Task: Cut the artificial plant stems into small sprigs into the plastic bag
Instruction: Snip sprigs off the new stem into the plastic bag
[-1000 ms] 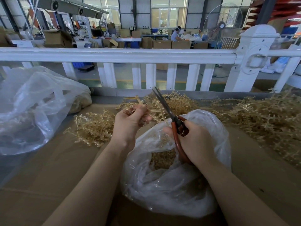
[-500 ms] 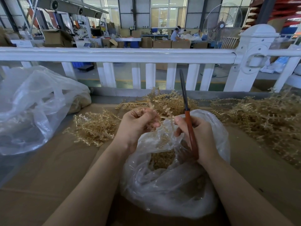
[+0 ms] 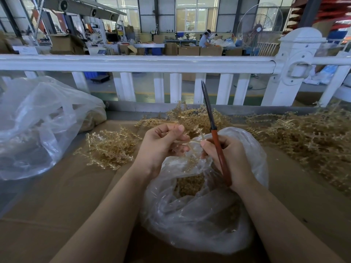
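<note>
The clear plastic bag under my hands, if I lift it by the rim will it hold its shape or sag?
The plastic bag looks thin and crumpled, so it would probably sag. The cut sprigs pooled inside would likely shift downward. It seems light for its bulk, and the glossy film may be slippery.

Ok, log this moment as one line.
left hand: holds stem | right hand: grips scissors, blades closed, upright, pinches stem | bag: open below, holds sprigs
</note>
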Available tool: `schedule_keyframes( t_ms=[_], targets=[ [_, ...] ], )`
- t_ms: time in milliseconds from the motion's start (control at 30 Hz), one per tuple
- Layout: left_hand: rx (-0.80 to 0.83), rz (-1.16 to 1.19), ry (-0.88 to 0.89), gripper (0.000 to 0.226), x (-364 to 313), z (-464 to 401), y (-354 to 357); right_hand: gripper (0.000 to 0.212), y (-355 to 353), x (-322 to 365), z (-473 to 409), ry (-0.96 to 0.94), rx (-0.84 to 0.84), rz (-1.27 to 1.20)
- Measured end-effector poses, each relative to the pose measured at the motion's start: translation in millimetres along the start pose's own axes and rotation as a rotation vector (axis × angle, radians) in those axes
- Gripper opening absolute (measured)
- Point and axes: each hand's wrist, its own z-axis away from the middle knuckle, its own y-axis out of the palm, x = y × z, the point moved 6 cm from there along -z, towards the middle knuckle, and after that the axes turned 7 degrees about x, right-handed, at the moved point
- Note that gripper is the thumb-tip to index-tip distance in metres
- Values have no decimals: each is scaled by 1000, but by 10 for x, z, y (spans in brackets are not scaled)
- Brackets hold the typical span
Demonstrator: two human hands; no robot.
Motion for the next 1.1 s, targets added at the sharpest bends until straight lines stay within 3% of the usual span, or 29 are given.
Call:
schedule_keyframes(
  t_ms=[133,400,633,800,967,1100],
  targets=[
    [-34,-16,10,9,-6,-6,-34,12,29,23,1,-23,30,35],
    [18,105,-38,16,-15,3,-6,11,-2,24,8,-22,-5,32],
    [26,187,-53,40,10,-1,9,12,-39,4,12,-42,-78,56],
    [-32,118,26,16,-33,-11,-34,31,-64,25,60,-140,-152,298],
    [-91,81,78,16,-76,7,-84,65,34,54,92,-257,-91,545],
    [-81,75,114,5,-114,18,-85,71,64,24,61,-302,-84,676]
  ],
)
